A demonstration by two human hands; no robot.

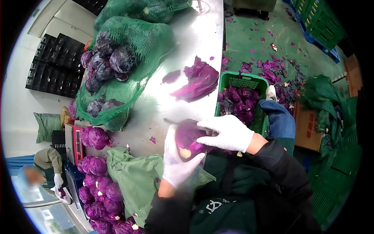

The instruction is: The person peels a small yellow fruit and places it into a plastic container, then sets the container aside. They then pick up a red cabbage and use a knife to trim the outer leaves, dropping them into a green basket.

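A red cabbage [187,137] is held between my two white-gloved hands over the table's near edge, its pale cut stem turned toward me. My left hand [176,160] cups it from the left and below. Across its upper right side lie the fingers of my right hand [226,133]. Loose purple leaves [199,79] rest on the metal table [156,113] beyond the cabbage. A green crate [243,82] full of purple leaves stands beside the table, just past my right hand.
A green net bag [146,50] holds dark cabbages [122,59] at the upper left. Peeled cabbages [103,191] are piled at the lower left beside a green sack [134,175]. A co-worker [48,167] is at the far left. Leaves [272,70] litter the floor near a cardboard box [307,126].
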